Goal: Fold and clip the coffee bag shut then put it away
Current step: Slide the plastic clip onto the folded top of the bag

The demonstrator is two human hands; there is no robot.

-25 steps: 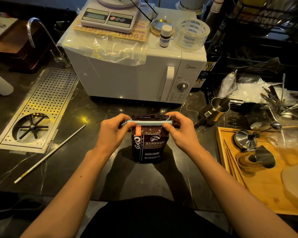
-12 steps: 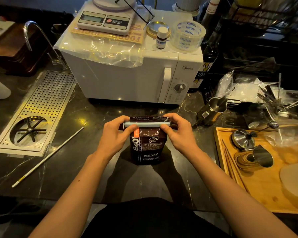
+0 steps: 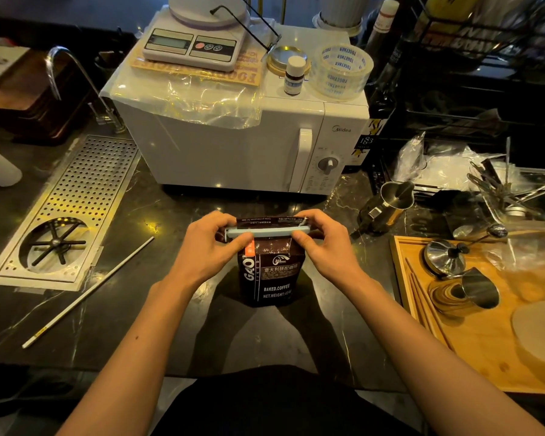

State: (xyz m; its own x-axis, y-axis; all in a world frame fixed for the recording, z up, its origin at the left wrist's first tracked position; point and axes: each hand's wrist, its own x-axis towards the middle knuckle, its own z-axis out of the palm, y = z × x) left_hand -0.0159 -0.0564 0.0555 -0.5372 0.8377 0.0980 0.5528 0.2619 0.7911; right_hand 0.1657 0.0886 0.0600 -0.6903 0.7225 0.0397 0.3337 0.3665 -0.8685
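A dark brown coffee bag [image 3: 272, 278] with white lettering stands upright on the black marble counter [image 3: 158, 309], right in front of me. Its top is folded over, and a long pale blue clip [image 3: 266, 231] lies across the fold. My left hand [image 3: 210, 247] pinches the clip's left end and the bag's top corner. My right hand [image 3: 323, 243] pinches the right end the same way. Whether the clip is fully snapped together is hidden by my fingers.
A white microwave [image 3: 249, 143] stands just behind the bag, with a scale [image 3: 195, 42] and tape roll [image 3: 340, 70] on top. A steel drip tray [image 3: 73, 209] and a white stick [image 3: 88, 291] lie left. A metal pitcher [image 3: 387, 209] and wooden tray [image 3: 472, 341] sit right.
Both hands stay on the clip ends at the bag's top; the thumbs have pressed in slightly. The bag has not moved on the counter.
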